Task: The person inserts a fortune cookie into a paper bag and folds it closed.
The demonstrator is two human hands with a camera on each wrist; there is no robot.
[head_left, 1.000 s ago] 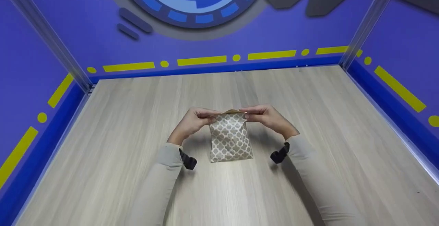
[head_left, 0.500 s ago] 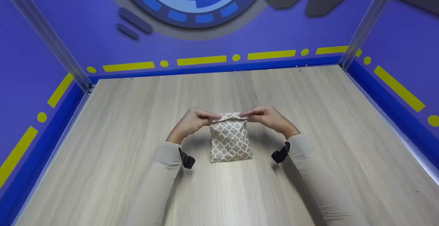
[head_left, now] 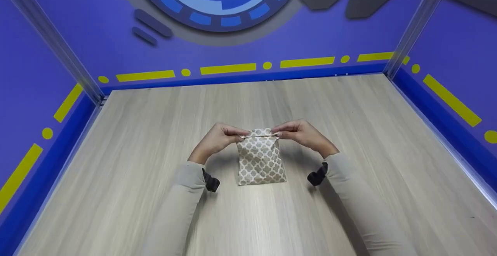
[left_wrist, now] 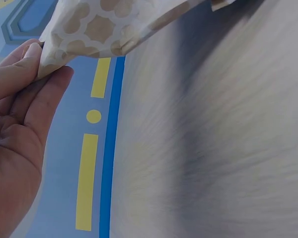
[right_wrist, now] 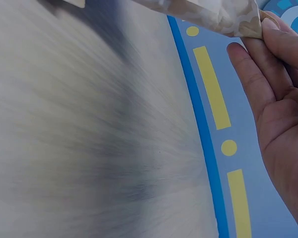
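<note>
A small paper bag with a beige and white lattice pattern is at the middle of the table, its bottom edge toward me. Its top edge is folded over in a narrow flap. My left hand pinches the left end of that fold, and my right hand pinches the right end. In the left wrist view, the left thumb and fingers grip a corner of the bag. The right wrist view has the right thumb and fingers on the opposite corner of the bag. What the bag contains is hidden.
The wood-grain table is bounded by blue-purple walls with yellow markings at the back and both sides. Metal posts stand at the back corners. Dark wrist-worn cameras sit below each hand.
The bag's top edge, upright with brown paper showing a second ago, is now folded over toward me. Both hands have stayed nearly in place, and the fold lies flatter than half a second ago.
</note>
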